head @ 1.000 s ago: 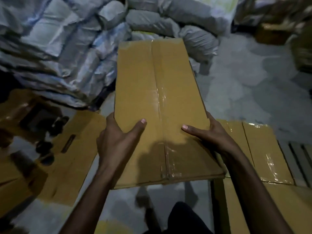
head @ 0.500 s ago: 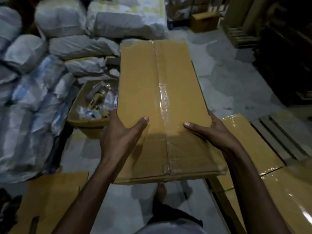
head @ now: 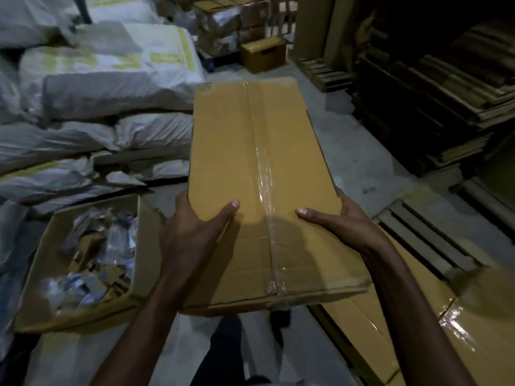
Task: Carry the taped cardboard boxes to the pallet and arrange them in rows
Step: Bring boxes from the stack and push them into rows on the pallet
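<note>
I hold a long taped cardboard box (head: 250,162) level in front of me, above the floor. My left hand (head: 195,232) grips its left side, thumb lying on top and fingers hidden underneath. My right hand (head: 342,221) grips the right side the same way. Clear tape runs down the box's middle seam. At the lower right lie other taped boxes (head: 418,330) set side by side, and slats of a wooden pallet (head: 423,232) show just beyond them.
An open carton (head: 145,246) of small packets stands on the floor at my left. White sacks (head: 111,87) are piled behind it. Stacked pallets and flat cardboard (head: 432,87) fill the right. A small box (head: 262,52) sits far ahead. Grey floor (head: 354,151) runs between them.
The view has swung to the right with the box held in both hands. The sacks and open carton have slid left, and the pallet slats and dark stacks have come in at the right.
</note>
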Demonstrator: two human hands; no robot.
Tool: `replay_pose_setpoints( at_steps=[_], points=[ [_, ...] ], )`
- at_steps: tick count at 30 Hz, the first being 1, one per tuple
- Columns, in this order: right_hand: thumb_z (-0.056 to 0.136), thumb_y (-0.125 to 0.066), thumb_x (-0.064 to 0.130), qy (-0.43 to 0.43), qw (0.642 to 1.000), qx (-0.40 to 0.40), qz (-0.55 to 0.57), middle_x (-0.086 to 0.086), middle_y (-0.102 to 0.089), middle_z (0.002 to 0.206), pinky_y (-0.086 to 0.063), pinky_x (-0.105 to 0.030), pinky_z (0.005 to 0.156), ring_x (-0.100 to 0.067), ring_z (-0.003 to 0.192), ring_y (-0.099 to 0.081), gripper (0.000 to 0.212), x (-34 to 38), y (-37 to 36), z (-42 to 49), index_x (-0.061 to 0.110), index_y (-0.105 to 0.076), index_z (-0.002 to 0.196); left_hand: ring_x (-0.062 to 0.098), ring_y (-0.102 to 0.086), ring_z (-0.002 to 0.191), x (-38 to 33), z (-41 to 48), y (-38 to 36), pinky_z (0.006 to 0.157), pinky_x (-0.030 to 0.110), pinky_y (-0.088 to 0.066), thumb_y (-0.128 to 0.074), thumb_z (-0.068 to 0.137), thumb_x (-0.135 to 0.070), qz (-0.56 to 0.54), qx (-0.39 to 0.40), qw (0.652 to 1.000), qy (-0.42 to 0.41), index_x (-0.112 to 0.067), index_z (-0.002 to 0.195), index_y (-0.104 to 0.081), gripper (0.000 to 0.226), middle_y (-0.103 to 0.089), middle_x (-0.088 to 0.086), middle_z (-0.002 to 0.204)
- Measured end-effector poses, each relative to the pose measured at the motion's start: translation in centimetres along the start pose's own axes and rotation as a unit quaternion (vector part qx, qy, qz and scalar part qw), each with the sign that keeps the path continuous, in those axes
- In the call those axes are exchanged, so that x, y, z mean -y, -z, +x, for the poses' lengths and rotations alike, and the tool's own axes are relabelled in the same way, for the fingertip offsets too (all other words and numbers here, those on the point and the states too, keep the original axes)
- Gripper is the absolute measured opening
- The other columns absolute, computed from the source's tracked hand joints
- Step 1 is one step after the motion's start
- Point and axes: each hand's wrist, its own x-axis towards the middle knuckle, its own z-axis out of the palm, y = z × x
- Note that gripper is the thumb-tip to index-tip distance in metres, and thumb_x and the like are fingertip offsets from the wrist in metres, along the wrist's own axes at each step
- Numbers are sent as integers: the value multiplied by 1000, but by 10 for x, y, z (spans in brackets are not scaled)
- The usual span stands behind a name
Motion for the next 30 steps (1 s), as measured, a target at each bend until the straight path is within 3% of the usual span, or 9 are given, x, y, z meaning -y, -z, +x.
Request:
replay_pose_setpoints(
  at_steps=[2,5,8,14,25,30],
  points=[
    [67,-90,55,-6,1000,-14,-1,18,-69,118,-54,-24,74,-3,99,-69,79,13,-1,39,48,-50,136,21,-57,105,-2,52,-15,86,40,-51,-64,68,-90,13,12,1000,-5,-25,146,-42,104,-57,-3,124],
    [66,-90,57,-17,998,-52,2,16,-70,117,-57,-29,78,-8,101,-70,80,34,-3,102,47,-51,134,30,-60,115,-15,136,-36,91,43,-52,-68,70,-85,15,34,999,-29,-22,147,-42,104,-60,6,134],
    [54,-93,69,-17,994,-110,10,15,-72,119,-61,-40,87,-10,105,-71,96,52,0,162,46,-53,139,30,-60,116,-40,219,-52,89,38,-49,-70,75,-77,42,70,993,-80,-19,147,-41,97,-61,7,134],
    [54,-90,74,-23,979,-203,15,13,-66,128,-59,-49,94,-14,111,-67,109,97,21,269,51,-41,149,28,-63,109,-100,370,-91,89,48,-57,-53,60,-96,44,135,977,-161,-20,144,-38,114,-62,3,129],
    [56,-91,70,-46,934,-337,110,16,-68,127,-58,-44,96,-9,111,-67,107,85,99,430,46,-44,149,27,-62,106,-214,544,-236,86,39,-54,-51,64,-94,81,223,929,-283,-20,146,-35,111,-59,5,133],
    [66,-88,52,-77,905,-388,158,15,-66,123,-54,-24,74,-5,105,-66,95,78,174,482,40,-44,149,22,-61,104,-291,591,-334,86,40,-56,-53,60,-96,81,294,900,-312,-27,145,-34,111,-59,-2,133]
  ],
)
